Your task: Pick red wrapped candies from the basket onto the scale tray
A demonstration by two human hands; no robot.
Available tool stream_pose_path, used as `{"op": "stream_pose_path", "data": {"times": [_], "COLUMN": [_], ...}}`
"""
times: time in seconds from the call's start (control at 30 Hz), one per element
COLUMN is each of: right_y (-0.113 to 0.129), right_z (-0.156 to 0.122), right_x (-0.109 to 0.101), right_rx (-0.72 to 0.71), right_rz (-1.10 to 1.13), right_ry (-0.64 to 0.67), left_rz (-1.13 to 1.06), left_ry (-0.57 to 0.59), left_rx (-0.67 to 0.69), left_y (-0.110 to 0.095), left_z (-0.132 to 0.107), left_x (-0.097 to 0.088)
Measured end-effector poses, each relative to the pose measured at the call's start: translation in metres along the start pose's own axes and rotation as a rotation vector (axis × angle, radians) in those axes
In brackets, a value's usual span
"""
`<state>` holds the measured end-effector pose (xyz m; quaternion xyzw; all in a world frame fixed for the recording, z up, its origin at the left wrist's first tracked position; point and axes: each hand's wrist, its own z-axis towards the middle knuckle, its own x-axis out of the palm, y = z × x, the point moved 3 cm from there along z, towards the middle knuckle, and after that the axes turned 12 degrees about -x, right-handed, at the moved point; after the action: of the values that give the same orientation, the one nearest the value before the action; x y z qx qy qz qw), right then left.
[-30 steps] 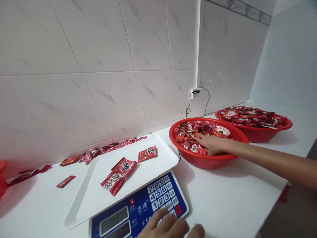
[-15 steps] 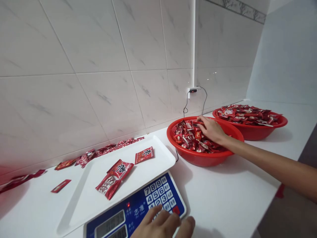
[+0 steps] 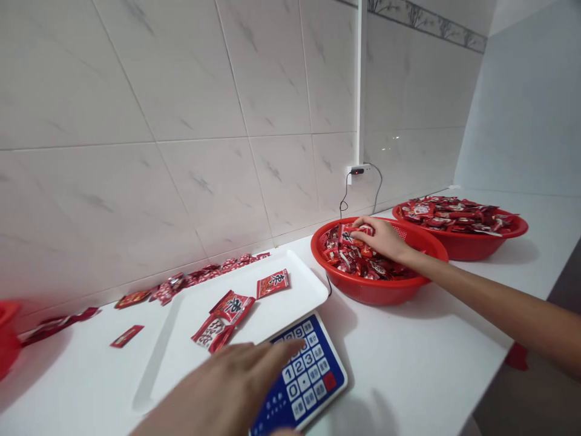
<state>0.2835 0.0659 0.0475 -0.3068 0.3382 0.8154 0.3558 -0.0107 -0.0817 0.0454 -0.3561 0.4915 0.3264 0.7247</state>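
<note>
As the right grip (image 3: 385, 238) pinches a glossy packet (image 3: 345, 235), round perforated plastic basket (image 3: 374, 293) below, left grip (image 3: 231, 372) spread

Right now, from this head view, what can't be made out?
All in the head view:
Scale display: hidden behind the left hand.
Left hand: blurred; contact with the keys unclear.
Red container: cut off by the left edge.
Packet in the right hand's grip: partly covered by that hand.
Lettering on the far basket's packets: mostly too small.
</note>
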Motion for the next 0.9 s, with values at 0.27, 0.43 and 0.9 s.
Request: {"op": "stream_pose_path", "data": {"times": [0.27, 0.43, 0.9], "right_y": [0.147, 0.162, 0.148], "right_z": [0.003, 0.016, 0.019], "right_x": [0.058, 0.088, 0.091], "right_rx": [-0.092, -0.196, -0.182], "right_rz": [1.113, 1.122, 1.036], "right_ry": [0.193, 0.282, 0.309], "left_rz": [-0.328, -0.352, -0.364], "left_ry": [-0.139, -0.207, -0.307], "left_rx": [-0.47, -0.503, -0.523], "left_y": [0.032, 0.052, 0.067], "left_z": [0.026, 0.028, 0.03], "left_x": [-0.036, -0.04, -0.037]}}
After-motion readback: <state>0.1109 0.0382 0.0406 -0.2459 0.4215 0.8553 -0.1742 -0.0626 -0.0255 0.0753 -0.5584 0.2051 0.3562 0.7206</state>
